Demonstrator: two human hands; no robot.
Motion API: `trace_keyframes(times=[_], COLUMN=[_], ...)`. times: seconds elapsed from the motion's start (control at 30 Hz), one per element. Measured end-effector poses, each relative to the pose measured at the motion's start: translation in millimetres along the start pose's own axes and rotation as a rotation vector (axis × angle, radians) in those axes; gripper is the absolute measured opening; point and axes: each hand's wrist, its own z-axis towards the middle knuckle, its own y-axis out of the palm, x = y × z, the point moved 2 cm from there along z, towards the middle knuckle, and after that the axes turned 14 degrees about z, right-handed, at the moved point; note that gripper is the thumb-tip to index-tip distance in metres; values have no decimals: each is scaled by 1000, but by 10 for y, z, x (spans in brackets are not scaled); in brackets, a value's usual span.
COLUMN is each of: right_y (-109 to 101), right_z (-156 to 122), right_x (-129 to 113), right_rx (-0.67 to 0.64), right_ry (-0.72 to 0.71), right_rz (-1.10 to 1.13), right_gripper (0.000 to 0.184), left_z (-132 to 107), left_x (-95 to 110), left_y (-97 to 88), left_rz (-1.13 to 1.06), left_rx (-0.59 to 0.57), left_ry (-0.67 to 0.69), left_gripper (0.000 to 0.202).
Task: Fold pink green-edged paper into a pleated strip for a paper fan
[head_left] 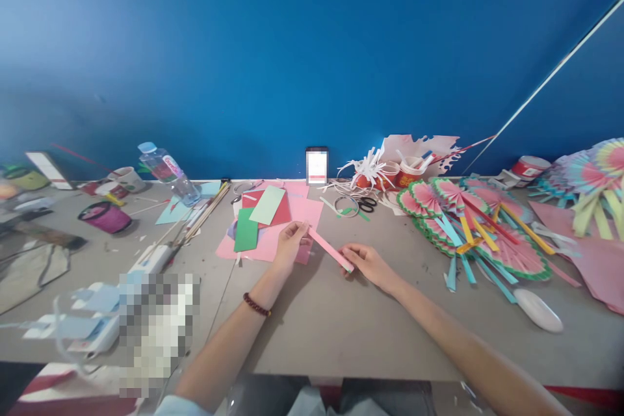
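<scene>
Between my two hands stretches a narrow pink paper strip (327, 248), slanting down to the right above the grey table. My left hand (292, 240) pinches its upper end, and a beaded bracelet circles that wrist. At the lower end, which shows a bit of green, the fingers of my right hand (363, 261) are closed on the strip. Just behind my left hand lie a green paper piece (246, 230), a pale green piece (268, 205) and a red sheet (283, 209), stacked on larger pink paper (227, 247).
Pleated paper fans (448, 208) with coloured strips lie to the right, near a white computer mouse (539, 311). Black scissors (367, 205) and a tape roll (346, 206) sit behind my hands. A tilted bottle (170, 172) and power strip (141, 279) are leftward. A phone (317, 166) leans against the wall.
</scene>
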Motion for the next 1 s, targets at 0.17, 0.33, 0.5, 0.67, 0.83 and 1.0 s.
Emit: trace_keyframes(times=[0.17,0.33,0.5,0.67,0.83,1.0], right_y=[-5,-30,-27,-37,-49,-69], right_z=[-5,-15,-42,-29,16,73], right_x=[-14,-16,-47,-14,29,50], right_rx=[11,-10,-55,-61,-8,91], right_ry=[25,86,86,64,33,0], right_rz=[67,88,117,91,19,-10], right_gripper=[49,52,55,51,47,42], left_z=[13,37,42,41,30,30], left_x=[21,-6,-27,-40,-42,-65], left_y=[-16,-32,-33,-44,-41,-40], left_rz=[-4,-17,13,15,5,-5], left_rx=[8,55,58,67,64,63], left_ry=[5,20,35,27,27,27], left_gripper=[43,43,43,43,40,38])
